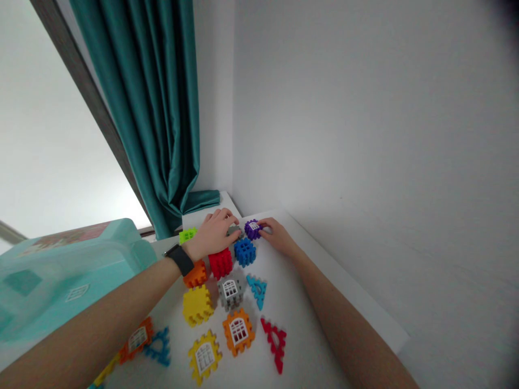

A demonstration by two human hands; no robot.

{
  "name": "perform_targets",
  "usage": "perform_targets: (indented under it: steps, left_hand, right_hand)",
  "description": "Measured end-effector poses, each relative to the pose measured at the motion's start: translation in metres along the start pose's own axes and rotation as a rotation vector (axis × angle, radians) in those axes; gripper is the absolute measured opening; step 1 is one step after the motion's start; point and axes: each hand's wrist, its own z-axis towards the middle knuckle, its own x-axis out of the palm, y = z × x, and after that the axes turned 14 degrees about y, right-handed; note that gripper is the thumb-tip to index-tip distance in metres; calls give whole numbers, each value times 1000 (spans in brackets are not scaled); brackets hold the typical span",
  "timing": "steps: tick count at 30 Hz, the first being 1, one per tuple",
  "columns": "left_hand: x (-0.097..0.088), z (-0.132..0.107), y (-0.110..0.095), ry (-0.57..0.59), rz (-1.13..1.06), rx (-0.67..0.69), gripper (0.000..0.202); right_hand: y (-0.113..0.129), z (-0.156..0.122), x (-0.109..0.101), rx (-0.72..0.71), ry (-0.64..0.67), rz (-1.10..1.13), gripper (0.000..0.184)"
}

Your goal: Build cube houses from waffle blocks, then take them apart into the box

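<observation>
My left hand (219,233), with a dark band on its wrist, reaches to the back of the white table. Its curved fingers and thumb are around a grey interlocking block stack (234,233), partly hidden by the hand. Just to the right, my right hand (278,235) pinches the side of a purple interlocking block stack (253,229) with a white window insert. Nearest in front of them is a blue stack (245,252). A red stack (221,263) sits below my left hand, and a lime green one (187,235) is behind the wrist.
Nearer stand orange (195,274), yellow (197,306) and grey (231,292) stacks. Flat window panels (238,331) and triangular pieces (275,344) lie in front. A translucent teal bin (138,251) is at left. A wall (344,162) borders the right; a green curtain (162,108) hangs behind.
</observation>
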Motion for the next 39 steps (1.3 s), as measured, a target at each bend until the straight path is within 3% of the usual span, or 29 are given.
perform_targets:
  steps: [12, 19, 26, 32, 39]
  left_hand:
    - [-2, -1, 2, 5, 17, -13, 26]
    - [-1, -5, 0, -11, 25, -12, 26]
    - [-4, -18, 1, -49, 2, 16, 24]
    - [-14, -35, 5, -94, -59, 27, 23]
    - [-35, -80, 10, -168, -353, 83, 20]
  right_hand:
    - [6, -2, -2, -18, -12, -19, 24]
    - [25, -6, -9, -43, -35, -46, 24]
    - [71, -11, -12, -148, -32, -59, 21]
    - [119, -18, -11, -106, 24, 38, 23]
    - [182, -21, -5, -94, 108, 129, 22]
